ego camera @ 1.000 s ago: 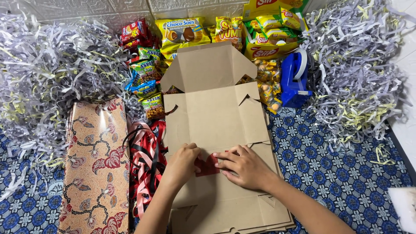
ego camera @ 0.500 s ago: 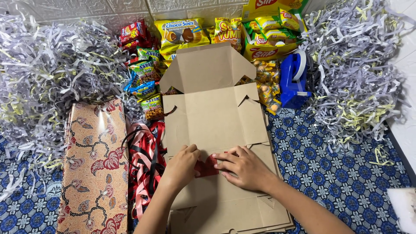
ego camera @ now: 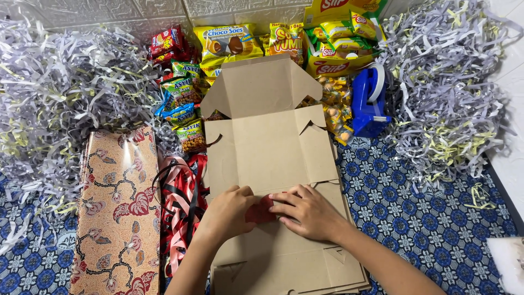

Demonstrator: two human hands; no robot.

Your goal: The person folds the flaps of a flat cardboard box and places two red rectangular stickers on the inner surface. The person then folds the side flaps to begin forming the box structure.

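- Shredded paper (ego camera: pixel 49 93) is piling up on the far left, pale lilac with yellowish bits mixed in.
- A patterned wrapping sheet (ego camera: pixel 117 210) is lying flat near left, with red and black ribbons (ego camera: pixel 183 199) tangling just right of it.
- Left hand (ego camera: pixel 229 210) is curling over a small red thing (ego camera: pixel 261 212) and touching it, fingers bent but not closed tight; honestly can't tell if it's really gripping.
- The red thing is sitting mid-scene on the flat cardboard box (ego camera: pixel 267 153), squeezed between both hands.
- Right hand (ego camera: pixel 308 213) is pressing down beside it, fingers nearly straight and loosely spread.
- Snack packets (ego camera: pixel 226 46) are crowding the far edge.
- A blue tape dispenser (ego camera: pixel 370 101) is standing far right of the box.
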